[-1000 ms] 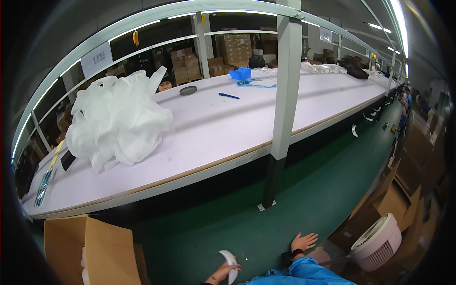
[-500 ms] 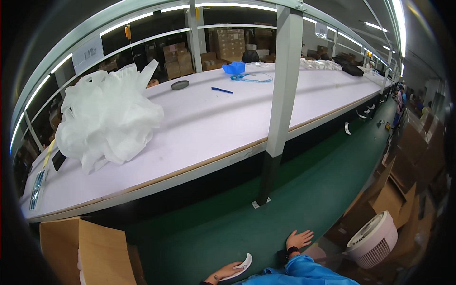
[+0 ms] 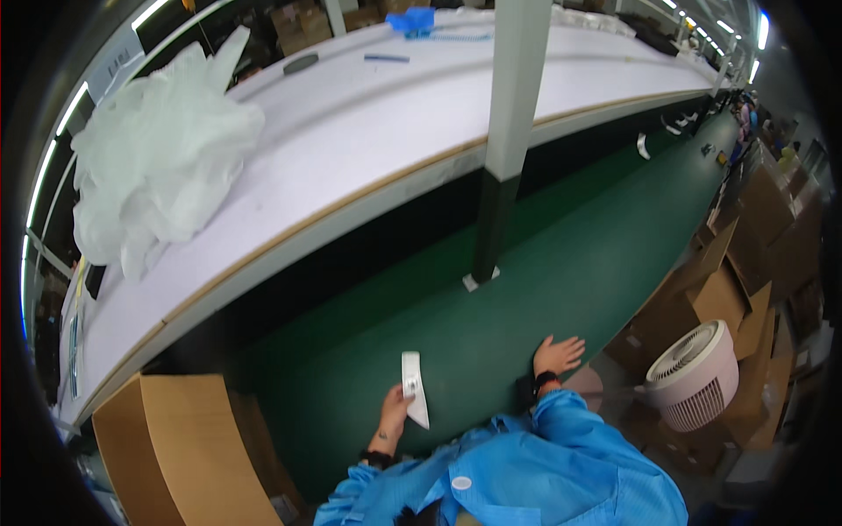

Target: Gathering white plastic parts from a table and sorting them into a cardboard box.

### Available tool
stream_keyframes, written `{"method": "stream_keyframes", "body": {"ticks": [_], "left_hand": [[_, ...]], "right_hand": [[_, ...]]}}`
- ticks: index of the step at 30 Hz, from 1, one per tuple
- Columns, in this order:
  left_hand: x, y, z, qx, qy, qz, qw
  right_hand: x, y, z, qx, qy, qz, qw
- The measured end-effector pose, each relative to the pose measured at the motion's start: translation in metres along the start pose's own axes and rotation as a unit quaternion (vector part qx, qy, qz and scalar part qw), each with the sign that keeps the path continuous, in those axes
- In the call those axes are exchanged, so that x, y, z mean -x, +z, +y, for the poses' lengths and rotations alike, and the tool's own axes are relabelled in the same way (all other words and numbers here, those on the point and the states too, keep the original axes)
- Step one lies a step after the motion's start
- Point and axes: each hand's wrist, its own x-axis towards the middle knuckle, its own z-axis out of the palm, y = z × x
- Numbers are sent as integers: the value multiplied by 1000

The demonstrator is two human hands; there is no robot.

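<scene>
A white curved plastic piece [image 3: 413, 386], slim and pointed at its lower end, is pinched in my left hand [image 3: 394, 414] above the green belt-like surface [image 3: 368, 342]. A small dark mark shows on the piece near my fingers. To the right, my right hand [image 3: 559, 354] is held out with fingers spread and nothing in it, over the edge of the green surface. Several similar white curved pieces, one of them a single piece [image 3: 643, 146], lie far along the green surface.
An open cardboard box [image 3: 193, 456] stands at lower left. A pink-white fan [image 3: 693, 377] and cardboard boxes [image 3: 719, 289] line the right. A grey post [image 3: 513, 96] rises between the green surface and the white table [image 3: 351, 131], which bears a white plastic bag [image 3: 158, 149].
My view has tipped downward. My left hand has raised and turned the white piece so that it points upward. The right hand stays spread.
</scene>
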Motion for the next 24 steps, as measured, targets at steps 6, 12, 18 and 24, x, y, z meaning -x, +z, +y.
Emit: {"method": "stream_keyframes", "body": {"ticks": [6, 12, 18, 24], "left_hand": [[-2, -4, 9, 24, -13, 26, 999], [6, -13, 2, 37, -48, 73, 995], [11, -12, 10, 48, -115, 83, 989], [15, -9, 16, 42, -182, 21, 982]], "right_hand": [[-5, 19, 1, 36, -17, 32, 999], [1, 13, -1, 37, -3, -1, 999], [-3, 21, 6, 34, -1, 7, 999], [-10, 15, 5, 14, 14, -20, 1000]]}}
